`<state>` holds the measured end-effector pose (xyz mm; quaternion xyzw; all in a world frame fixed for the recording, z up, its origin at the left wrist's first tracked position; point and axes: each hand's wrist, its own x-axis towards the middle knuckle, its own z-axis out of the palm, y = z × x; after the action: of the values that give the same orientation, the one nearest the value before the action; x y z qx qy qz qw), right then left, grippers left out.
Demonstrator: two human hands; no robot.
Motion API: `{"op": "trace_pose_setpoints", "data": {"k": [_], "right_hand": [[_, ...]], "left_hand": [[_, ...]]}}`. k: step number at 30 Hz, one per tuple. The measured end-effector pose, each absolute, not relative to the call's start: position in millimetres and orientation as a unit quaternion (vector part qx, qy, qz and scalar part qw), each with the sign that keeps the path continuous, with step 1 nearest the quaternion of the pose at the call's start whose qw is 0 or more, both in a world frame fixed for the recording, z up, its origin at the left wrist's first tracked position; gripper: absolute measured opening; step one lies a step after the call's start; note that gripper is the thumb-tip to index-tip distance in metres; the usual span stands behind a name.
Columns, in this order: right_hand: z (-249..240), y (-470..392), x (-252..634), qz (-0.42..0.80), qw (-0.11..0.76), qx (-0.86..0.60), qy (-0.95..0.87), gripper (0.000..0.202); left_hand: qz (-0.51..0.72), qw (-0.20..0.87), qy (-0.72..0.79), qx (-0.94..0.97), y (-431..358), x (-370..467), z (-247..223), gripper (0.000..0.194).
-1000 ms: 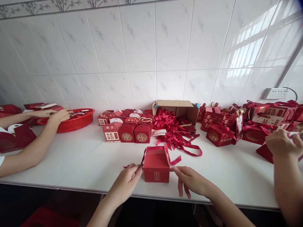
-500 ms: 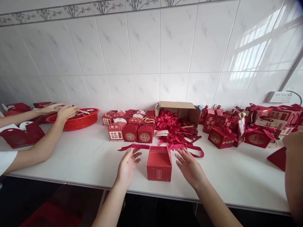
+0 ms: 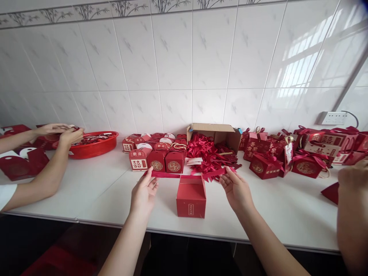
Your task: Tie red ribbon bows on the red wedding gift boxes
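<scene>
A red gift box [image 3: 191, 202] with gold lettering stands upright on the table between my hands. A dark red ribbon [image 3: 166, 174] passes through its top and runs out to both sides, stretched nearly level. My left hand [image 3: 144, 193] pinches the ribbon's left part between thumb and fingers. On the other side my right hand [image 3: 238, 188] is closed on its right part, a little above the table. Neither hand touches the box itself.
Several closed red boxes [image 3: 157, 159] stand behind, left of a cardboard carton [image 3: 215, 127] spilling ribbons. Ribbon-tied boxes [image 3: 266, 165] crowd the right. A co-worker's hands [image 3: 64, 134] are over a red basin [image 3: 92, 150] at left; another person's arm [image 3: 352, 211] is far right.
Both my hands have moved outward from the box, closed on the ribbon's two sides and drawn it out. The co-worker's hands at the left have shifted left with a small item.
</scene>
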<state>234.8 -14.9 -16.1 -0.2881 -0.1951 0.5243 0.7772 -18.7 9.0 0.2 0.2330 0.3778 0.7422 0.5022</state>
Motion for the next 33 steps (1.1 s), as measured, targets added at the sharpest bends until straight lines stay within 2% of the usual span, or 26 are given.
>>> {"op": "trace_pose_setpoints", "data": {"k": [4,10,19,26,33], "right_hand": [[5,-12,240,0.447,0.767,-0.341,-0.310,0.027],[54,-5,244,0.337,0.697,-0.354,-0.524,0.030],[104,4,231,0.368,0.619,-0.292,-0.630,0.032],[110,5,228,0.413,0.597,-0.298,-0.620,0.032],[110,4,228,0.403,0.594,-0.309,-0.625,0.032]], "left_hand": [[0.762,0.430,0.375,0.308,7,-16,19,0.030],[0.707,0.350,0.334,0.517,15,-2,60,0.033],[0.645,0.402,0.252,0.599,27,25,102,0.031],[0.655,0.421,0.222,0.587,25,33,115,0.020],[0.658,0.455,0.212,0.561,21,34,116,0.026]]}}
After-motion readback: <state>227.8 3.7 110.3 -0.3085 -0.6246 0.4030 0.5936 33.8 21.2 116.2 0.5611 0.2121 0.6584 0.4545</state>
